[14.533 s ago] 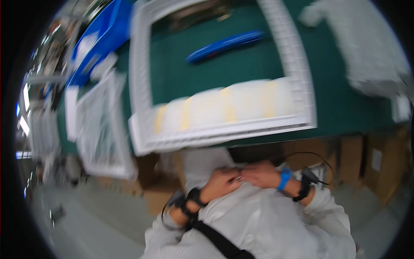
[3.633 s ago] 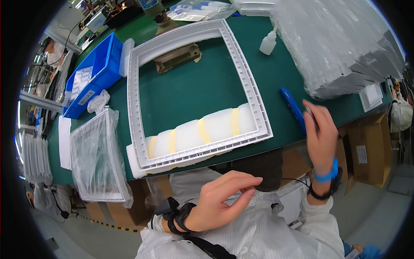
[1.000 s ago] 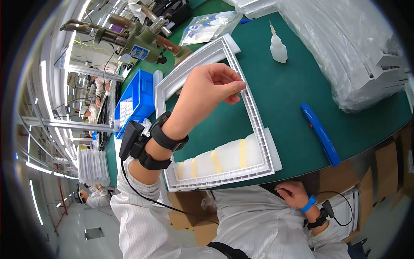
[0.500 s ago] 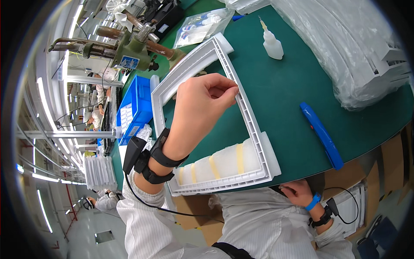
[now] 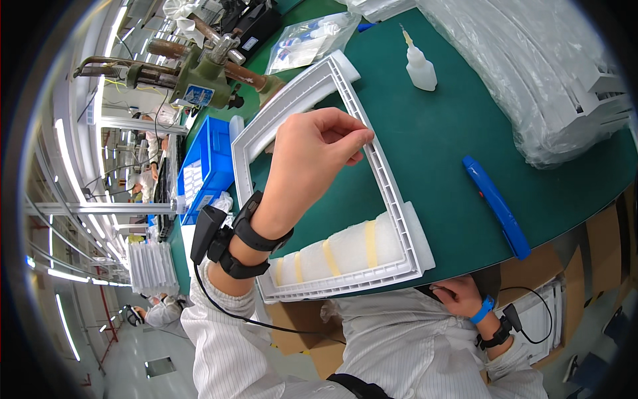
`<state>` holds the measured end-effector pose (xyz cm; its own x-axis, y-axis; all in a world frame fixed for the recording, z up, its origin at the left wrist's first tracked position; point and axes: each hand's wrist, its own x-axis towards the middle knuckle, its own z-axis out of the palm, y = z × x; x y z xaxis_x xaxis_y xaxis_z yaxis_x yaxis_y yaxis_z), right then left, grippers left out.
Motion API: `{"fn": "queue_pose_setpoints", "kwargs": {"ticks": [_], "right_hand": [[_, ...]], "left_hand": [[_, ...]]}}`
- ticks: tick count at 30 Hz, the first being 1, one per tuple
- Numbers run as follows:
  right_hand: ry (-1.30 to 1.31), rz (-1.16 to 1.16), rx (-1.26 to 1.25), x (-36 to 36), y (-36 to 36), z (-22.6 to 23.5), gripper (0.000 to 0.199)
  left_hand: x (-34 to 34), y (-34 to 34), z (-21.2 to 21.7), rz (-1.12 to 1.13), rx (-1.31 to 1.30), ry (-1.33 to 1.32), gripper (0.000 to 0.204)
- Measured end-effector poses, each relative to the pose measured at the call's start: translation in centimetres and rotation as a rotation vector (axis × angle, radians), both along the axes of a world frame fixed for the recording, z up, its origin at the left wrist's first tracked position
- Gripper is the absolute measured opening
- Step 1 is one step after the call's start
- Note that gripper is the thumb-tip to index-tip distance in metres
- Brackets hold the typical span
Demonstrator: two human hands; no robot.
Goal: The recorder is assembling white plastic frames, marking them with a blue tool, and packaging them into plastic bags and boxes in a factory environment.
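Note:
A white rectangular plastic frame lies on the green table, with white foam held by yellow tape strips at its near side. My left hand reaches over the frame, thumb and forefinger pinched together at its right-hand rail. Whatever is between those fingertips, if anything, is too small to make out. Below the table's front edge, my right hand rests near my lap, its fingers loosely bent and slightly apart, with nothing visible in them.
On the right stand a white needle-tipped bottle, a blue handled tool and plastic-wrapped white parts. Left of the frame are a blue bin and a green metal press. A clear bag lies at the back.
My left hand has shifted slightly to the right along the frame's rail, still pinched, and a lower finger shows more. My right hand has stayed in place.

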<state>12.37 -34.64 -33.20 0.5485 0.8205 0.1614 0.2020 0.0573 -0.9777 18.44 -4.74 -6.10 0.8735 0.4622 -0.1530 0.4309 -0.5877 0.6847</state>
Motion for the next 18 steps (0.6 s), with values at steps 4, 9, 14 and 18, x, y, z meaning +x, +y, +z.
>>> {"fn": "queue_pose_setpoints", "kwargs": {"ticks": [4,9,14,18], "right_hand": [[-0.013,-0.001,0.006,-0.02,0.11,0.20,0.012],[-0.019,-0.018,0.023,-0.06,0.31,0.35,0.011],[-0.027,-0.008,0.010,0.00,0.27,0.39,0.010],[-0.027,-0.007,-0.007,-0.08,0.21,0.30,0.010]], "left_hand": [[-0.73,0.02,-0.18,-0.006,-0.017,-0.048,0.015],[-0.72,0.05,-0.66,-0.022,-0.020,-0.098,0.012],[-0.54,0.31,-0.74,-0.044,-0.016,-0.094,0.009],[-0.39,0.31,-0.63,-0.079,0.107,-0.106,0.009]]}}
